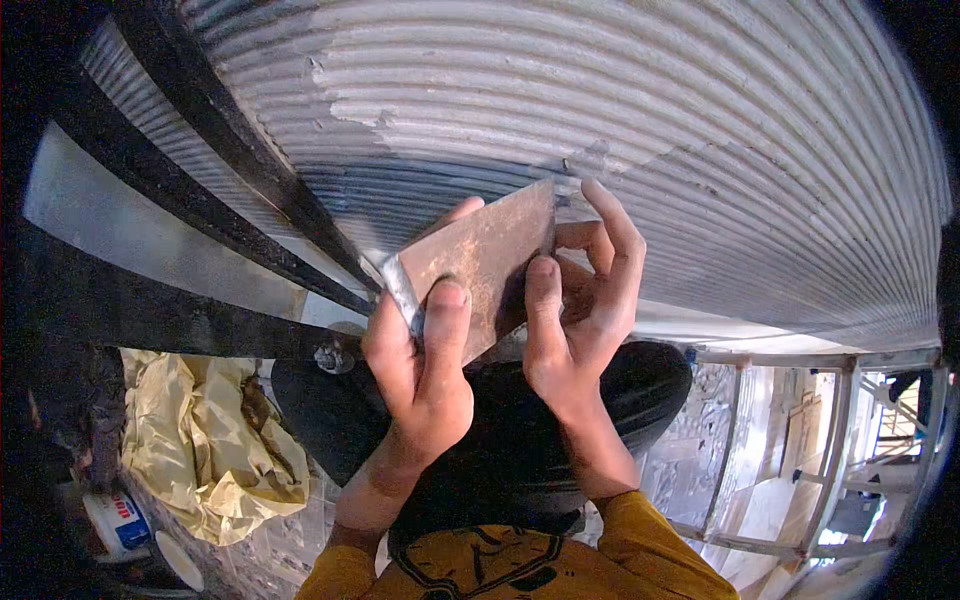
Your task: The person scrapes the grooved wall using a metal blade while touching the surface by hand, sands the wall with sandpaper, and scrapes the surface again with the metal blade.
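Observation:
A thin, flat, brownish plate (490, 255) with a worn, rust-toned face is held up tilted in front of my chest. It looks like a scraper blade, with a whitish smeared strip along its left edge. My left hand (420, 350) grips its left side, thumb flat on the face and fingers behind. At the right edge, the thumb of my right hand (590, 300) presses on the plate. Its index finger is raised and bent, and the other fingers curl partly behind the edge. Beyond the plate stands a ribbed grey-white wall surface (600, 100), partly coated with paler material.
Dark bars (230, 150) run along the left. Crumpled yellowish paper (205, 440) lies at lower left, near a white and blue tub (118, 520). A metal frame like scaffolding or a ladder (835, 460) stands at lower right. My dark-clad legs (640, 390) are bent below.

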Tool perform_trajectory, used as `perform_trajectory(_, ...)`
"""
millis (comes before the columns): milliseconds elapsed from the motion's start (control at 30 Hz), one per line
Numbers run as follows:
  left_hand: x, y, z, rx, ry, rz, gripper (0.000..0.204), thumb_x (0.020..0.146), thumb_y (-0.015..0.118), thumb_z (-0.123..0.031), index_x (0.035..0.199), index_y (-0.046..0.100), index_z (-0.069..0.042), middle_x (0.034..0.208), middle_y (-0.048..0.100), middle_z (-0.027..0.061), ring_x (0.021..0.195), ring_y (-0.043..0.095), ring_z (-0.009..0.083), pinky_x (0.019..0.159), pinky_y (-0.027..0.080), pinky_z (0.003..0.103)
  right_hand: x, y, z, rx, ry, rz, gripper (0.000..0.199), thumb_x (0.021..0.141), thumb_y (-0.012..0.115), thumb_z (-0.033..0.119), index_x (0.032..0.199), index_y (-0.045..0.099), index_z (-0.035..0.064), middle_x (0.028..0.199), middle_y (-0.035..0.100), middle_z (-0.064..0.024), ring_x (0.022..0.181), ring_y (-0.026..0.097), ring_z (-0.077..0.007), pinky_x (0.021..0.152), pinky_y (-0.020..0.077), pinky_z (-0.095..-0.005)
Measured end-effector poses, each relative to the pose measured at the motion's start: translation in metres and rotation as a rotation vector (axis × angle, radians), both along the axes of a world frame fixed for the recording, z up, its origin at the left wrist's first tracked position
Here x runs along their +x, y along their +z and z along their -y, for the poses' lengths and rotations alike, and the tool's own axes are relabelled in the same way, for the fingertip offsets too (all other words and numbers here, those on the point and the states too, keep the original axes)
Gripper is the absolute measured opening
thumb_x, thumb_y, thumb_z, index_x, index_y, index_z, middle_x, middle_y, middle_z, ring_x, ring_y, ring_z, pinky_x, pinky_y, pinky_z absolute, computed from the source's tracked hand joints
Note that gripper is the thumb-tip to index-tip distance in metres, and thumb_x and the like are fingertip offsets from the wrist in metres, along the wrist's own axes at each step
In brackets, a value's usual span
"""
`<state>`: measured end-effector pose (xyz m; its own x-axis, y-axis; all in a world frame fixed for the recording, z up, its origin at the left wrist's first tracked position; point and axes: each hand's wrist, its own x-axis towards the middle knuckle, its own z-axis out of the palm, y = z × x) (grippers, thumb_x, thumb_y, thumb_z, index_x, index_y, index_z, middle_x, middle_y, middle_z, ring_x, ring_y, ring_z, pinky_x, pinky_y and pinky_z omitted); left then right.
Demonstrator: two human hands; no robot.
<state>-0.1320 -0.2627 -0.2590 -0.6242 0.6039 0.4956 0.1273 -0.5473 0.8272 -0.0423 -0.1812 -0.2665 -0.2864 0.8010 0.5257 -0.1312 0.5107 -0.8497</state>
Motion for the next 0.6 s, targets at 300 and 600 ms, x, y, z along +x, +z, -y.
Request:
perform_trajectory(300,-0.004,0.013,-0.009,-0.006,-0.069,0.018,0.040,0.107,0.047,-0.013,0.137,0.051,0.012,0.142,0.057,0.0233,0.127,0.057,0.0265,0.107,0.044,0.040,-0.008,0.006,-0.009,0.043,-0.066,-0.023,0.047,0.091,0.057,-0.003,0.138,0.055,-0.0041,0.108,0.067,-0.0157,0.088,0.065,-0.0164,0.079,0.0530,-0.0300)
perform_trajectory(600,-0.005,0.013,-0.011,-0.030,-0.051,-0.019,0.038,0.107,0.047,-0.013,0.136,0.054,0.011,0.140,0.060,0.0222,0.123,0.060,0.0252,0.105,0.047,0.039,-0.006,0.012,-0.009,0.090,-0.117,0.034,0.045,0.087,0.056,-0.002,0.132,0.060,-0.0033,0.115,0.068,-0.0204,0.094,0.067,-0.0253,0.086,0.0521,-0.0345)
